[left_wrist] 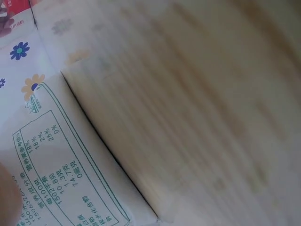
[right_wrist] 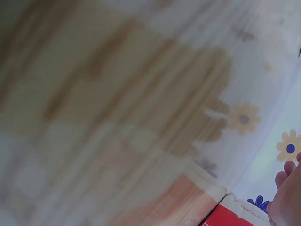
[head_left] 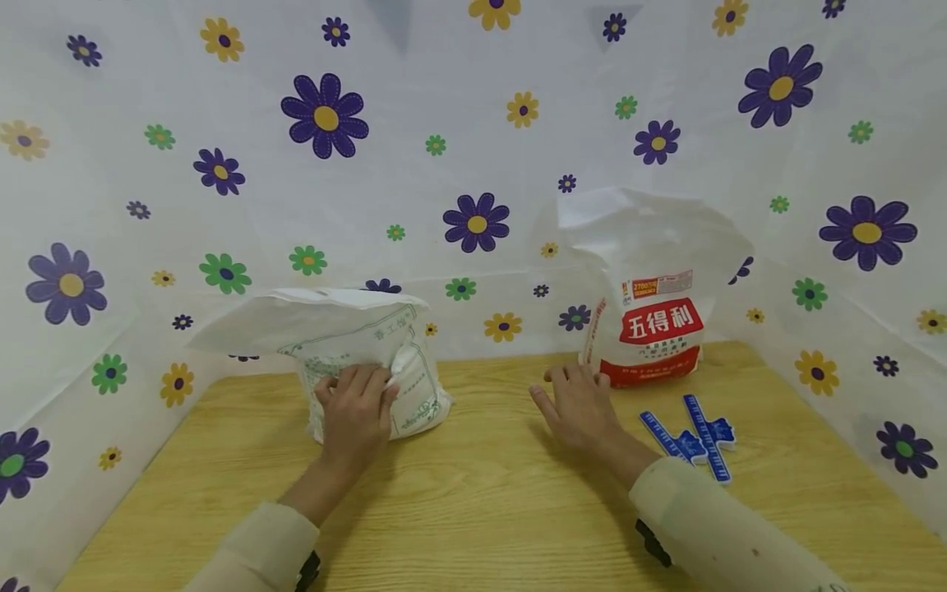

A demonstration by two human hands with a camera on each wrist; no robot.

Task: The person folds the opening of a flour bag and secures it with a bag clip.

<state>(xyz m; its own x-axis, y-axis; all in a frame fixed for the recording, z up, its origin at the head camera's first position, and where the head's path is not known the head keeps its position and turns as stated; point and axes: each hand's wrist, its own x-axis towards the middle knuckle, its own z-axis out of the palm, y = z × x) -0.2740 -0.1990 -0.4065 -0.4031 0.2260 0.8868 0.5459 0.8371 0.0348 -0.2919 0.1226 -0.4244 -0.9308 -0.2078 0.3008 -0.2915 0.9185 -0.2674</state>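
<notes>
A white bag with green print stands on the left side of the table, its loose top leaning left. My left hand grips the front of this bag with bent fingers. The left wrist view shows the bag's printed green table close up, with part of a finger or thumb at the left edge. My right hand is held beside a white and red flour bag, fingers loosely bent and holding nothing. At the right wrist view's edge, part of the right hand shows near the red print.
Two blue bag clips lie crossed close together on the wooden table, right of the right hand. White cloth with printed flowers closes in the back and both sides.
</notes>
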